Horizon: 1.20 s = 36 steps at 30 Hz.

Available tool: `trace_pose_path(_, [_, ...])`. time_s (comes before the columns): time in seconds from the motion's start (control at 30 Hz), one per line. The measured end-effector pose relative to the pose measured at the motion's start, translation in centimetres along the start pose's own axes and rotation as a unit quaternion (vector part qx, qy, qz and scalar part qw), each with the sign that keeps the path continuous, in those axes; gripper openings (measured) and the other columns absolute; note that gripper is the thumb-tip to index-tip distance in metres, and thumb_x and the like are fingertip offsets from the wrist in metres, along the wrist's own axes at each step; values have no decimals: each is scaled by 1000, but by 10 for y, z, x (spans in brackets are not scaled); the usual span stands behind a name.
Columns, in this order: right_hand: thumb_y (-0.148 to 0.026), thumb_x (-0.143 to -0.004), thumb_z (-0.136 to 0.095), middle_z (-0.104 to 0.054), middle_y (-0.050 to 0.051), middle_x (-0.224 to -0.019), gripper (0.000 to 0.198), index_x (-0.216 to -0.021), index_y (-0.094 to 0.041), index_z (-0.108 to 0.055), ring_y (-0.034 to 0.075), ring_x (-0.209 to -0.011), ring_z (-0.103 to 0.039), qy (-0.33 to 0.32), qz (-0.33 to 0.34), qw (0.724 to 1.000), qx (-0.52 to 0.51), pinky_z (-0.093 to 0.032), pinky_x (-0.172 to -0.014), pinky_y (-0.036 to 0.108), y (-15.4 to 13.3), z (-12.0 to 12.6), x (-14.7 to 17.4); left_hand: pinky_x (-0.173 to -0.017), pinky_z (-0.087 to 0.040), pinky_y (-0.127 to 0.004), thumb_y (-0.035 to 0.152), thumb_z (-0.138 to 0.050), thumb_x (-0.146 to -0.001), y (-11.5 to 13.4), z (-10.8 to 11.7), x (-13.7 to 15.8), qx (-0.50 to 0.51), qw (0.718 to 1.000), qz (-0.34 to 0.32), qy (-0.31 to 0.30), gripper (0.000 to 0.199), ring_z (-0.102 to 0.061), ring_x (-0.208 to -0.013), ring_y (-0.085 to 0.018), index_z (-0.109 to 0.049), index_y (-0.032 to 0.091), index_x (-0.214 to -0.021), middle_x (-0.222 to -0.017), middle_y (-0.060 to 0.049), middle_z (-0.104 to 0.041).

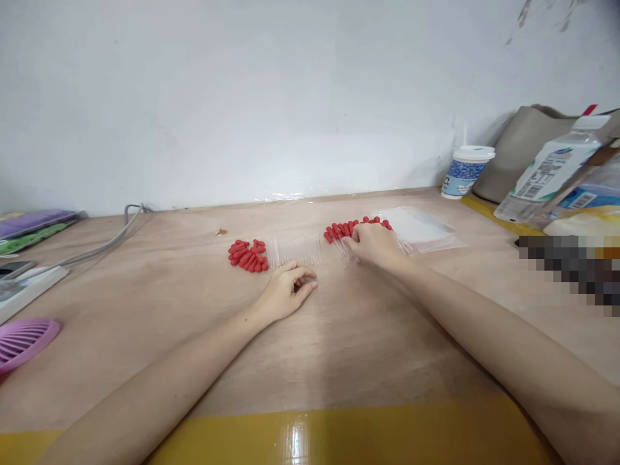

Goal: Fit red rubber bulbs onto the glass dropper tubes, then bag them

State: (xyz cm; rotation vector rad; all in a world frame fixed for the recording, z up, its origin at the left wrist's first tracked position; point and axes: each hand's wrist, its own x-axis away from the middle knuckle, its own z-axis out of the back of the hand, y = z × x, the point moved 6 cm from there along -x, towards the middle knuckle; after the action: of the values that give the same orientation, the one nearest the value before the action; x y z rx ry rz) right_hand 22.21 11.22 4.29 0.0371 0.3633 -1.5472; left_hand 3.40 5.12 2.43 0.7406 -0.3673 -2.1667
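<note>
My right hand [376, 243] is closed, fingers bent downward over a row of glass droppers [340, 231] with red rubber bulbs. What sits in its fingertips is hidden behind the hand. The droppers' thin clear tubes point toward me, below the bulbs. On the left, my left hand [287, 289] lies on the table with its fingers loosely curved and the thumb apart, holding nothing. Just beyond it is a row of bare glass tubes [293, 250], laid side by side. A small heap of loose red rubber bulbs [249, 256] adjoins their left end.
Clear plastic bags [416, 226] lie right of the droppers. Farther right stand a lidded paper cup [467, 171], a plastic bottle [552, 171] and a grey bin [508, 152]. A grey cable [113, 242] and a pink slatted object [26, 342] are at left. A white wall closes the back.
</note>
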Motion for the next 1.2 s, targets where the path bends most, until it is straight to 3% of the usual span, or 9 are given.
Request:
trace_pose_path(0.13, [-40, -80, -46, -65, 7, -86, 28, -79, -19, -64, 19, -81, -59, -16, 56, 998, -30, -41, -66, 28, -30, -6, 4, -64, -48, -26, 25, -53, -80, 1, 0, -1, 5, 1000, 1, -2, 14, -55, -66, -11, -63, 16, -86, -80, -3, -55])
trace_pose_path(0.27, [-36, -80, -46, -64, 13, -93, 29, -90, -15, -65, 24, -87, -59, -52, 26, 998, -36, -44, -68, 31, -50, -20, -6, -64, -48, -26, 24, -52, -80, 2, -1, 0, 7, 1000, 0, -6, 14, -55, -66, -12, -63, 17, -85, -81, -4, -55])
trace_pose_path(0.37, [-29, -76, -52, -63, 16, -97, 29, -97, -14, -64, 26, -89, -60, -82, -11, 996, -41, -45, -67, 31, -57, -28, -18, -63, -48, -26, 24, -52, -80, 1, 0, 0, 14, 1000, -3, -5, 14, -55, -66, -12, -63, 17, -85, -81, -4, -55])
trace_pose_path(0.57, [-20, -65, -61, -64, 17, -97, 28, -92, -12, -65, 27, -88, -61, -135, -28, 990, -39, -47, -66, 32, -65, -34, -30, -64, -47, -25, 23, -52, -80, 1, -1, -1, 15, 1000, -2, -8, 13, -54, -67, -11, -63, 17, -84, -81, -4, -54])
trace_pose_path(0.73, [-23, -76, -51, -62, 17, -101, 25, -95, -13, -63, 26, -93, -59, -121, -12, 992, -42, -45, -70, 32, -66, -26, -20, -63, -45, -26, 26, -52, -81, 3, 0, 3, -6, 1000, -9, 8, 14, -53, -68, -12, -62, 17, -83, -80, -4, -54])
trace_pose_path(0.87, [-28, -85, -36, -61, 19, -96, 31, -100, -8, -54, 26, -86, -59, -67, 30, 997, -39, -42, -66, 32, -52, -9, 5, -72, -43, -29, 33, -52, -81, -10, 34, -4, -88, 990, -8, 112, 20, -52, -76, -16, -59, 16, -73, -75, -4, -54])
trace_pose_path(1.0, [-21, -87, -31, -61, 15, -83, 24, -97, -8, -49, 22, -70, -57, -25, 163, 986, -11, -38, -60, 30, -33, 0, 38, -72, -42, -29, 27, -44, -82, -55, 81, -25, -168, 976, 56, 125, 20, -53, -79, -17, -61, 18, -91, -86, -5, -56])
trace_pose_path(1.07, [-19, -88, -28, -61, 13, -81, 24, -97, -10, -49, 21, -70, -56, -7, 210, 978, -16, -39, -64, 30, -21, -3, 49, -73, -42, -29, 26, -47, -79, -76, 97, -39, -219, 970, 66, 82, 22, -53, -84, -19, -62, 17, -93, -91, -6, -56])
trace_pose_path(1.2, [-16, -87, -31, -59, 12, -103, 27, -109, -14, -48, 22, -91, -54, 74, 262, 958, -85, -39, -79, 33, -2, -15, 54, -75, -41, -29, 28, -50, -74, -105, 97, -63, -282, 952, 71, -99, 21, -55, -83, -19, -65, 18, -85, -95, -6, -58])
